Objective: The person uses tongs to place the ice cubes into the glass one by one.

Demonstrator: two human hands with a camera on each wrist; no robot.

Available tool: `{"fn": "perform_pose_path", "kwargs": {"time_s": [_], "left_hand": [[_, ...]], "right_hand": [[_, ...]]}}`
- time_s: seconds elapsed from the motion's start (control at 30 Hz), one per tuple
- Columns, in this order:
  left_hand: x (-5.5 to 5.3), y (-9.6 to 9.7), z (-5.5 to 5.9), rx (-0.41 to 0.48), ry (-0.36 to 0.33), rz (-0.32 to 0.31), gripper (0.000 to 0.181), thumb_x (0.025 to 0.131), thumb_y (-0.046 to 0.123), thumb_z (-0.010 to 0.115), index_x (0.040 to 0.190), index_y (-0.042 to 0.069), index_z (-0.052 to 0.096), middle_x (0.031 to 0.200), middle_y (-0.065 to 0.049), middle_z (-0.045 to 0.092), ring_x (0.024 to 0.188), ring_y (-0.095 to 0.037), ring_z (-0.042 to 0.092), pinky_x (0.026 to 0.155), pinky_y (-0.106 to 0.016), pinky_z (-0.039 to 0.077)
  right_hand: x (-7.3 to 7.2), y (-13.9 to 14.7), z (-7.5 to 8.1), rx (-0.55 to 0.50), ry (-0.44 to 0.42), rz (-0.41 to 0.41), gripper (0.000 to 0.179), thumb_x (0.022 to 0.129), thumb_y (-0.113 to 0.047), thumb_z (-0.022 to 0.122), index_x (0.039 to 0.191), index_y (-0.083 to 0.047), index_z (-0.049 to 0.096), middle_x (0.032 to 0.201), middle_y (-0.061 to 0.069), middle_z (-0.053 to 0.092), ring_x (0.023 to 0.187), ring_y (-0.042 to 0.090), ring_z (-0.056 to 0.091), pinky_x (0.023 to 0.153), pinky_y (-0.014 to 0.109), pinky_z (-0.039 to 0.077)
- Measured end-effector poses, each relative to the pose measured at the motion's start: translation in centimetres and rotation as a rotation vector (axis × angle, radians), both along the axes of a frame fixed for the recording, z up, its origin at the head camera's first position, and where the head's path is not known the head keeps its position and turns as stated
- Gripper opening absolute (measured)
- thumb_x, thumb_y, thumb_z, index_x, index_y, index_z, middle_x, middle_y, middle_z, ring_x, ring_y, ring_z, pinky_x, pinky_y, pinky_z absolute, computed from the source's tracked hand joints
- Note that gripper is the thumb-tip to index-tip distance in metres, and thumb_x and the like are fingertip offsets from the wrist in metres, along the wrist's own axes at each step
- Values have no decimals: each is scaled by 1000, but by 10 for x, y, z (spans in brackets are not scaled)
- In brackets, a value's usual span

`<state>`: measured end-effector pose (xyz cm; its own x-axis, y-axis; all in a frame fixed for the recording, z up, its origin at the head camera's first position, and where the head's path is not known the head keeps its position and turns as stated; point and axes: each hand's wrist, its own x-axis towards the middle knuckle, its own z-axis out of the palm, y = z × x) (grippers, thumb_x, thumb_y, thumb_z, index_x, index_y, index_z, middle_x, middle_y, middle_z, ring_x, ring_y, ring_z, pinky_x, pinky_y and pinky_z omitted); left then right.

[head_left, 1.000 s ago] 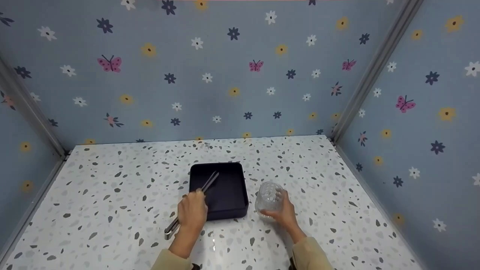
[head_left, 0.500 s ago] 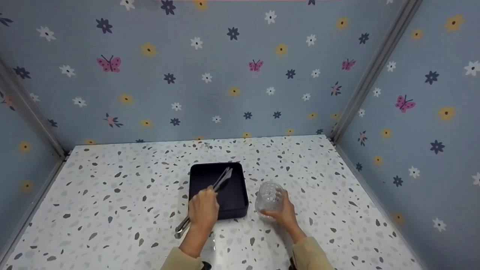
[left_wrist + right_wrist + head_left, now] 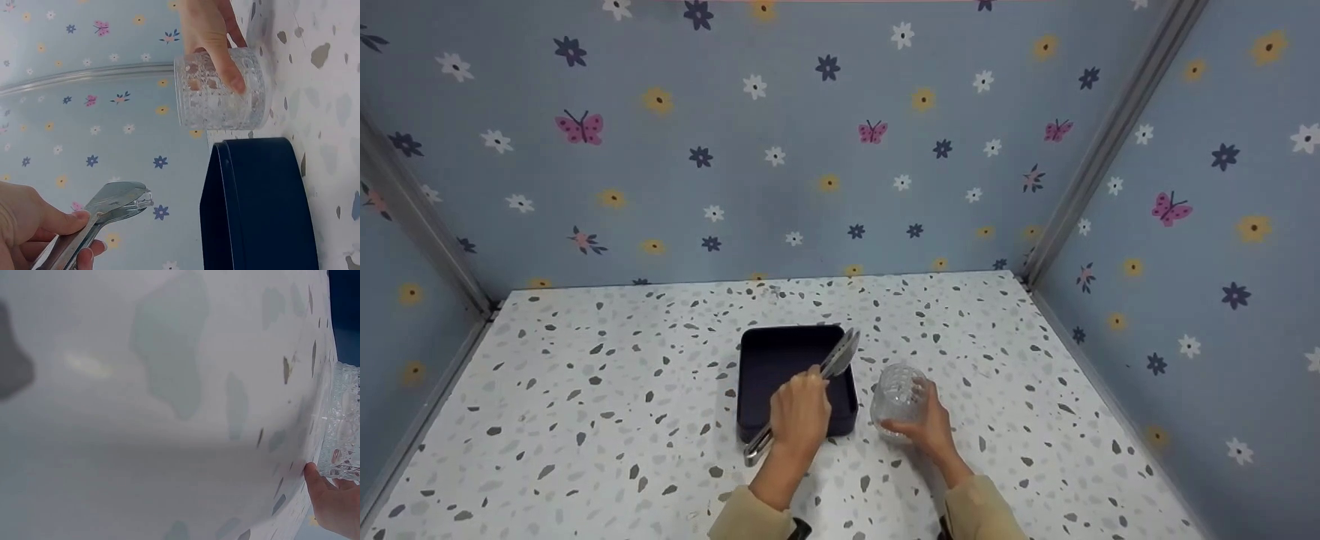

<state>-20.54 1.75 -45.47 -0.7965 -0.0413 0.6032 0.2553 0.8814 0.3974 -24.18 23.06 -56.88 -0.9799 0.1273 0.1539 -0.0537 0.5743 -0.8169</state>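
My left hand (image 3: 801,409) grips metal tongs (image 3: 840,358) above the dark navy square box (image 3: 844,426). In the left wrist view the tongs' tips are nearly closed around a small clear piece (image 3: 148,199) that looks like an ice cube. Thumb and fingers press the two arms together from either side. A clear patterned drinking glass (image 3: 894,394) stands upright to the right of the box. My right hand (image 3: 936,424) holds it around its right side, thumb at the front. The right wrist view catches only part of the glass (image 3: 344,416) and some fingers.
The white speckled table (image 3: 585,397) lies under everything. A flowered blue wall (image 3: 780,217) rises at its back, with another panel (image 3: 1177,285) along the right. The box is open at the top, its near wall close to my left wrist.
My left hand has moved right with the tongs, whose tips went from inside the box's outline to its right rim, toward the glass. Right hand and glass stay in place.
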Motion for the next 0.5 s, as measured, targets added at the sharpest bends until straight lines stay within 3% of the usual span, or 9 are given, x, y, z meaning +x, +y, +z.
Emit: {"fn": "perform_pose_path", "kwargs": {"time_s": [0.5], "left_hand": [[-6, 28, -9, -46, 41, -37, 10, 71, 8, 68, 70, 3, 59, 59, -10, 58, 50, -28, 58, 42, -37, 43]], "right_hand": [[2, 0, 2, -11, 9, 18, 94, 52, -29, 84, 128, -7, 34, 126, 20, 45, 113, 37, 43, 93, 47, 32]]}}
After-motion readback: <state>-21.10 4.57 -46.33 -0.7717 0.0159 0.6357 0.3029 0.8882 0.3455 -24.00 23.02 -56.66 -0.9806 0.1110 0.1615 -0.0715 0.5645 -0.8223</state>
